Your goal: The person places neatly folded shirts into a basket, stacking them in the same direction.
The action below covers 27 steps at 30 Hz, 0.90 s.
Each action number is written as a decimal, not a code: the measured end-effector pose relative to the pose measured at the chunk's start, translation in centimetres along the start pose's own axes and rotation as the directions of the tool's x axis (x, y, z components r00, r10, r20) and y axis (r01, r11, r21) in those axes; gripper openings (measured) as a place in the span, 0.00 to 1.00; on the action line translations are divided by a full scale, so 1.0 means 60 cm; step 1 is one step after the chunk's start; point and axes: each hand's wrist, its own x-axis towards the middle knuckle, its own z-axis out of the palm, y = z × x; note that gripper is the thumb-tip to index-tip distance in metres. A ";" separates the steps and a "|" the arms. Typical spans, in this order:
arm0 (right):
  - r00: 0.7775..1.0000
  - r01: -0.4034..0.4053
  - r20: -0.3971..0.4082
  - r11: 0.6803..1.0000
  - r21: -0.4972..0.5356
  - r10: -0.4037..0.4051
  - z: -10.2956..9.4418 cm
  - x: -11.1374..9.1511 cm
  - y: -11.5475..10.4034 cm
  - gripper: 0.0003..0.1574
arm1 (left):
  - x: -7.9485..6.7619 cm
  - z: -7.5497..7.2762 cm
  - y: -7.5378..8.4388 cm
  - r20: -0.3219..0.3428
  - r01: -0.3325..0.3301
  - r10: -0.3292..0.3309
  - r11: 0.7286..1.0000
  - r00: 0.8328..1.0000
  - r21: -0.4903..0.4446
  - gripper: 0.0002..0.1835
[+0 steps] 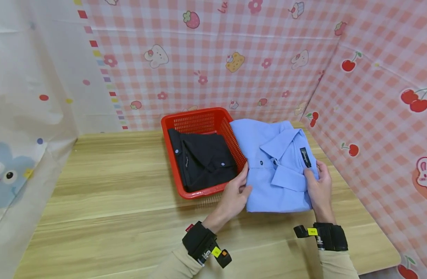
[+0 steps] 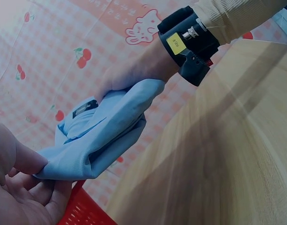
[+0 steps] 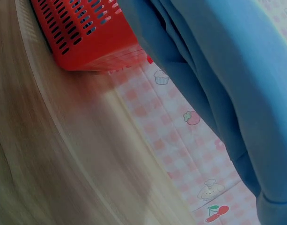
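A folded light-blue button-up shirt (image 1: 258, 186), collar and dark neck label facing up, is held above the table between both hands. My left hand (image 1: 235, 193) pinches its left edge, thumb on top and fingers beneath, as the left wrist view shows. At the opposite edge, near the collar, my right hand (image 1: 319, 188) grips the shirt with its thumb on top; its fingers are largely hidden. In the right wrist view the shirt's layered folds (image 3: 218, 93) fill the right side. Left of the shirt, a folded black shirt (image 1: 210, 155) lies in a red plastic basket (image 1: 196, 193).
The basket stands at the back of a wood-grain table (image 1: 112, 201), close to a pink checked cloth wall (image 1: 206, 46). Another patterned wall (image 1: 373, 97) rises along the right side. A pale sheet (image 1: 32, 77) hangs at the left.
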 end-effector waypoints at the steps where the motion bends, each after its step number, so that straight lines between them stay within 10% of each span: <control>1: 1.000 -0.001 0.002 1.000 -0.001 0.001 0.001 0.000 -0.001 0.27 | 0.000 -0.001 0.001 -0.001 0.003 -0.003 1.000 1.000 -0.002 0.37; 27: 0.996 0.083 0.032 0.993 0.081 -0.085 0.048 0.008 -0.031 0.22 | -0.014 -0.042 0.015 -0.032 -0.024 0.024 1.000 0.999 0.002 0.38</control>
